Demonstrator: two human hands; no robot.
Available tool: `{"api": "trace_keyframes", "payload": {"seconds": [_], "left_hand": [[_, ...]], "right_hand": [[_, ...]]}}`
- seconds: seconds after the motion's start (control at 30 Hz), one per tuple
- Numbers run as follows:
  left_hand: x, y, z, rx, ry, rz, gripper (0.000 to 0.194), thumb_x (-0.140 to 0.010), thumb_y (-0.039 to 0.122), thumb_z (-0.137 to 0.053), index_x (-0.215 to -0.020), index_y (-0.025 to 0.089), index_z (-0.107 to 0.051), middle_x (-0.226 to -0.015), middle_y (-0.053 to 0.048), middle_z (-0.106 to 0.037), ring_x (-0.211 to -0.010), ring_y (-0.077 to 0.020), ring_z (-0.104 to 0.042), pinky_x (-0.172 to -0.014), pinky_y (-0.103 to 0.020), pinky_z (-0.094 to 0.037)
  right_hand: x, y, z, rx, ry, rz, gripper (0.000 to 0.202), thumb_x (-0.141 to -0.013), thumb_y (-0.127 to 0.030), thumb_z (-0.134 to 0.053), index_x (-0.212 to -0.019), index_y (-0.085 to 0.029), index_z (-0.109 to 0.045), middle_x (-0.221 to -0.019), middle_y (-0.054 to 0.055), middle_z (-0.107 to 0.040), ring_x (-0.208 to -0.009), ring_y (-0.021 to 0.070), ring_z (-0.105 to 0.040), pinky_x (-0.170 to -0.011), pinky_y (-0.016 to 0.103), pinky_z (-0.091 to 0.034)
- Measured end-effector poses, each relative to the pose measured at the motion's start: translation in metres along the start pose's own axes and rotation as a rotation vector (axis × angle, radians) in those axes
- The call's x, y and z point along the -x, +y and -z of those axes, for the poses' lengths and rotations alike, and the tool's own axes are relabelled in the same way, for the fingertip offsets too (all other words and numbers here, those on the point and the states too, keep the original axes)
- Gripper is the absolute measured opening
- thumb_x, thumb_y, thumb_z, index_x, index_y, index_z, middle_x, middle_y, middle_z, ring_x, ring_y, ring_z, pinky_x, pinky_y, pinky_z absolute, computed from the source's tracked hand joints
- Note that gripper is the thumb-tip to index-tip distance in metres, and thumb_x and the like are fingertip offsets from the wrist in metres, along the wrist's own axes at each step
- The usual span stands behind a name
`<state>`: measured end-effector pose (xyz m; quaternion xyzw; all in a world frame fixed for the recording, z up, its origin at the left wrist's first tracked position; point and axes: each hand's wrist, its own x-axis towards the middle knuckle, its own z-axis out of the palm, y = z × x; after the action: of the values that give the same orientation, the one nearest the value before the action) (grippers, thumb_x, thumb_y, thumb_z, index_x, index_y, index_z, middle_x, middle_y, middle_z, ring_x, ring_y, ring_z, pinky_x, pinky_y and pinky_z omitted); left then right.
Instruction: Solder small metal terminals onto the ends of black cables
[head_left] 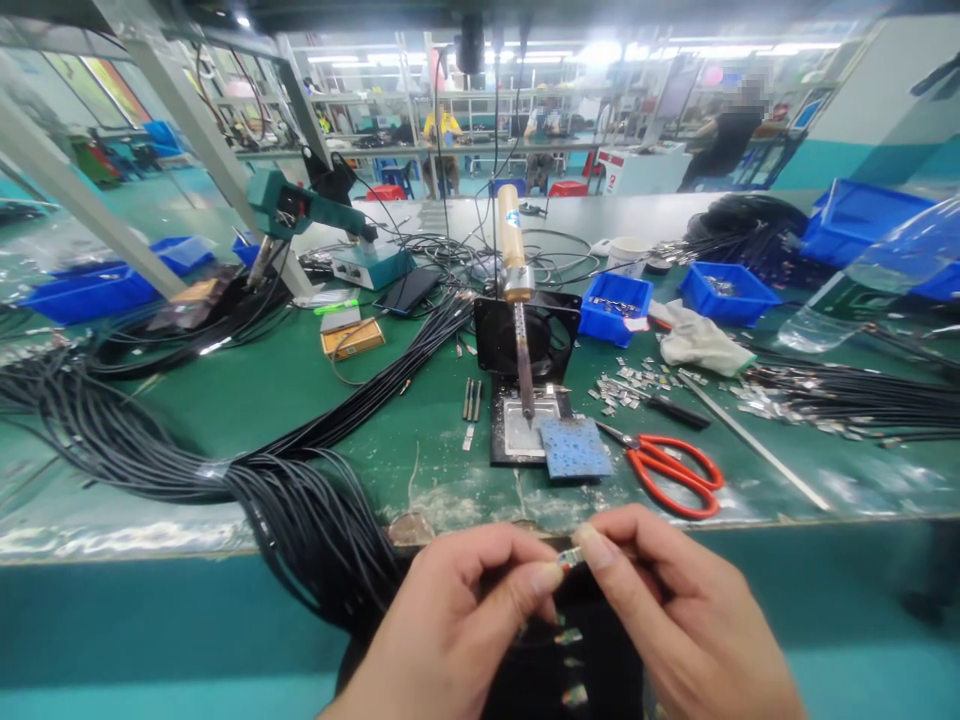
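Below the bench's front edge, my left hand point(480, 610) and my right hand point(667, 600) are pinched close together around a small metal connector point(570, 559). Each thumb and forefinger presses on one end of it. Several similar small connectors point(574, 694) lie on dark cloth under my hands. Just beyond, a blue sponge point(576, 448) sits against a black stand point(498, 440), and a soldering iron point(523, 330) with a wooden handle points down at its tray. Red-handled scissors point(679, 475) rest to the right.
Black cable bundles point(307, 490) cross the left side and hang over the edge. A small fan point(491, 340), blue bins point(615, 308), loose metal pieces point(626, 388), a white glove point(701, 340), more cables point(862, 395) and a plastic bottle point(862, 290) stand farther back. People sit in the background.
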<state>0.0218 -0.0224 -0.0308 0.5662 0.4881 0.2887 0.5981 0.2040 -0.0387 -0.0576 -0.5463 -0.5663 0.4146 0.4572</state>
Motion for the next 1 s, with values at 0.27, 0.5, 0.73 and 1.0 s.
{"api": "trace_keyframes", "payload": {"seconds": [0.27,0.5,0.73,1.0], "left_hand": [[-0.001,-0.003,-0.003,-0.271,0.063,-0.203,0.021,-0.099,0.027,-0.063,-0.09,0.021,-0.081,-0.079,0.0,-0.075,-0.073,-0.0149,-0.065,-0.069,-0.024,-0.047],[-0.001,-0.007,-0.004,-0.385,0.067,-0.34,0.021,-0.1,0.018,-0.06,-0.091,0.02,-0.078,-0.08,0.0,-0.076,-0.072,-0.0131,-0.068,-0.066,-0.021,-0.048],[-0.002,-0.014,-0.007,-0.566,0.088,-0.513,0.019,-0.098,0.009,-0.056,-0.092,0.015,-0.073,-0.076,-0.002,-0.07,-0.068,-0.0149,-0.065,-0.062,-0.023,-0.05],[0.0,-0.021,-0.008,-0.62,0.109,-0.627,0.02,-0.097,0.005,-0.053,-0.094,0.015,-0.07,-0.077,-0.004,-0.069,-0.071,-0.0165,-0.065,-0.064,-0.024,-0.052]], "right_hand": [[-0.006,0.006,0.024,0.241,-0.071,0.295,0.008,-0.099,-0.03,-0.064,-0.101,-0.034,-0.07,-0.08,-0.008,-0.073,-0.063,0.0091,-0.067,-0.056,0.016,-0.051],[-0.011,0.001,0.027,0.361,-0.185,0.437,0.007,-0.097,-0.024,-0.066,-0.101,-0.029,-0.068,-0.074,-0.007,-0.066,-0.061,0.0074,-0.064,-0.059,0.016,-0.05],[-0.013,0.006,0.02,0.367,-0.235,0.424,0.016,-0.102,-0.022,-0.056,-0.088,-0.023,-0.064,-0.069,-0.006,-0.06,-0.056,0.0073,-0.056,-0.053,0.018,-0.043],[-0.01,0.009,0.008,0.227,-0.248,0.033,0.033,-0.104,-0.038,-0.048,-0.077,-0.022,-0.058,-0.065,-0.005,-0.053,-0.058,0.0108,-0.048,-0.052,0.021,-0.041]]}}
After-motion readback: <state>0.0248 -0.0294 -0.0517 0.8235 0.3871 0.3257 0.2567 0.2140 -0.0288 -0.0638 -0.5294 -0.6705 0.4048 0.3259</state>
